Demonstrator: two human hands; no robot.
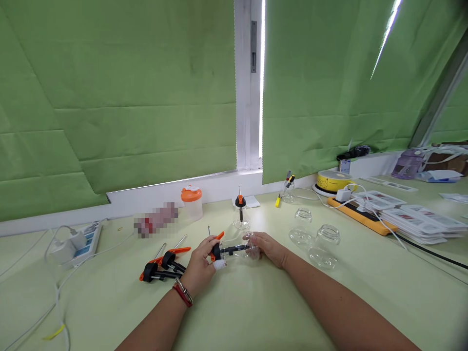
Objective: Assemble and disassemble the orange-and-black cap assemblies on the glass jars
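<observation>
A clear glass bottle (pixel 236 240) lies on its side between my hands, its base towards the right. My left hand (pixel 200 263) is closed round the neck end, at a black pump cap (pixel 216 252) with an orange lever; white wrapping covers one fingertip. The pump's black tube runs inside the bottle. My right hand (pixel 270 248) grips the bottle's base. Two loose pump heads (pixel 164 265), black with orange levers and metal spouts, rest beside my left hand. Behind, another glass bottle (pixel 241 223) stands upright with a pump head in it. Two uncapped glass bottles (pixel 324 246) stand to the right.
An orange-lidded cup (pixel 192 202) stands at the back, left of a small glass jar with screwdrivers (pixel 288 190). A yellow container (pixel 332 181), an orange power strip (pixel 360 217) and stacked cards (pixel 420 222) are at right. Cables and a white power strip (pixel 86 246) lie left.
</observation>
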